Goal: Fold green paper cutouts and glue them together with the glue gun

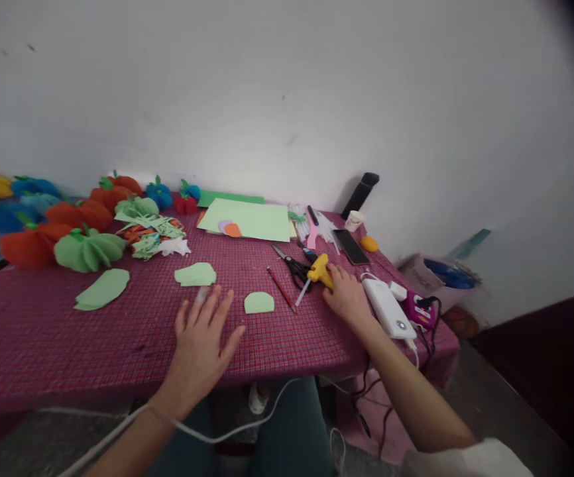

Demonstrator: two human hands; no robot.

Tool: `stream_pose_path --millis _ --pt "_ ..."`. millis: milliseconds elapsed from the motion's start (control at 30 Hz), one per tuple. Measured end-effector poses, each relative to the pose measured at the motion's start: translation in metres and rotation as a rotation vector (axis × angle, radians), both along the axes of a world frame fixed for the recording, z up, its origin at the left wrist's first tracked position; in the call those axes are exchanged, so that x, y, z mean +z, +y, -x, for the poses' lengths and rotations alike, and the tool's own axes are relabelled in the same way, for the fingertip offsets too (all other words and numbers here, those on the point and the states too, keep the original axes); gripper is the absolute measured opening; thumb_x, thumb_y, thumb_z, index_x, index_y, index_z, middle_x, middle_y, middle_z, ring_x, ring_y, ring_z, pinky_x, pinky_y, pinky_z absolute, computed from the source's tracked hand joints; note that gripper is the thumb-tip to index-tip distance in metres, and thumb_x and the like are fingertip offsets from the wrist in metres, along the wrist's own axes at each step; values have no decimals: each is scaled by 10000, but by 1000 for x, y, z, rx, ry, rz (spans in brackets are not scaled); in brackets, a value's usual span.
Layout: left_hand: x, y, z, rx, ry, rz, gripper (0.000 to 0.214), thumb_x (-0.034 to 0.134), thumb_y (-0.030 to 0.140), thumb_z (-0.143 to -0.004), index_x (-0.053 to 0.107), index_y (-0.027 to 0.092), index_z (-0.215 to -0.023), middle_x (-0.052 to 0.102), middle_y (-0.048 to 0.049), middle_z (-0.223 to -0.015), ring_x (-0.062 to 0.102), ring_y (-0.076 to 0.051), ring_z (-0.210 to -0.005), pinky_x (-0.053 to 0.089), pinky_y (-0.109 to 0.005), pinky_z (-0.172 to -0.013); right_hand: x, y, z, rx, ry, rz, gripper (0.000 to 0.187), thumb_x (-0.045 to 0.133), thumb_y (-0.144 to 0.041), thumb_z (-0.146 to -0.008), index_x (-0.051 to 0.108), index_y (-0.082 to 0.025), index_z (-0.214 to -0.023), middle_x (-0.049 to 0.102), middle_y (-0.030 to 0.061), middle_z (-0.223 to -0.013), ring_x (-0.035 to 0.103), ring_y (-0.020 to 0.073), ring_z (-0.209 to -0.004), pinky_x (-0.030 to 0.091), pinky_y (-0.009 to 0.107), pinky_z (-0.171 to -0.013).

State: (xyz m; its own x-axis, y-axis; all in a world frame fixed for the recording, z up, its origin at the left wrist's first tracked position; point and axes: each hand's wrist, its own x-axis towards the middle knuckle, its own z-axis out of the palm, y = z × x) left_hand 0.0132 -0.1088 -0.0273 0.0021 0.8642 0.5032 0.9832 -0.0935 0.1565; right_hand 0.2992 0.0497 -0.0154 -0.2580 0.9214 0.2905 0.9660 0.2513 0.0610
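My left hand (201, 341) is spread open, palm down, over the checked tablecloth, with nothing in it. Just past its fingertips is a stack of light green paper cutouts (196, 274). To its right lies a small half-round green paper piece (259, 303). My right hand (349, 293) has its fingers around the handle of a yellow glue gun (319, 269), partly hidden by the hand. A pale glue stick (303, 291) sticks out of the gun. Black scissors (294, 267) and a red pencil (282, 289) lie left of it.
Paper pumpkins (89, 249) crowd the left side near paper scraps (152, 235). Green sheets (247, 218) lie at the back. On the right are a phone (351, 247), a white power bank (389, 308), a purple power adapter (420, 310) and a paper cup (354, 220). A white cable crosses below my left hand.
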Motion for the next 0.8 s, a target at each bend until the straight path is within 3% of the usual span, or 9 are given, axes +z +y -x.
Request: stream_pose_path --millis 167,267,467,567,700,800 --pt "-4 -21 -18 -163 -36 12 306 423 240 -879 599 160 -1115 642 -87 -1132 585 -214 -965 470 -391 -834 -14 17 -2 9 -84 3 545 464 -221 -767 448 -82 -1294 517 171 -1279 496 301 -1063 381 408 -860" --pt "-2 -25 -39 -230 -31 44 287 416 196 -871 610 155 -1078 667 -72 -1030 609 -179 -863 506 -326 -759 -20 23 -5 56 -112 -7 518 452 -181 -759 478 -64 -1262 551 177 -1239 496 297 -1075 366 407 -882" --pt "8 -14 -63 -264 11 190 268 407 207 -871 579 148 -1068 622 -41 -807 597 -179 -719 507 -321 -614 -23 28 -11 87 -82 -31 489 456 -134 -738 505 -45 -1216 598 194 -1144 520 305 -1043 379 422 -871" --pt "8 -10 -64 -283 35 188 263 405 198 -869 566 145 -1070 606 -44 -819 585 -185 -712 496 -324 -590 -11 26 -15 91 2 -75 458 481 -180 -742 526 -50 -1179 613 209 -1085 539 311 -1000 404 431 -850" --pt "5 -5 -61 -295 45 181 236 414 184 -867 560 136 -1047 593 -49 -828 568 -186 -698 483 -324 -567 25 14 -23 59 320 -78 512 561 -341 -707 549 -104 -1160 631 175 -1037 577 309 -914 450 425 -770" --pt "2 -1 -61 -302 41 185 224 411 178 -872 557 134 -1036 586 -52 -828 564 -183 -698 480 -320 -575 54 -2 -25 85 710 168 499 604 -399 -691 565 -167 -1131 651 102 -943 601 244 -772 467 366 -687"
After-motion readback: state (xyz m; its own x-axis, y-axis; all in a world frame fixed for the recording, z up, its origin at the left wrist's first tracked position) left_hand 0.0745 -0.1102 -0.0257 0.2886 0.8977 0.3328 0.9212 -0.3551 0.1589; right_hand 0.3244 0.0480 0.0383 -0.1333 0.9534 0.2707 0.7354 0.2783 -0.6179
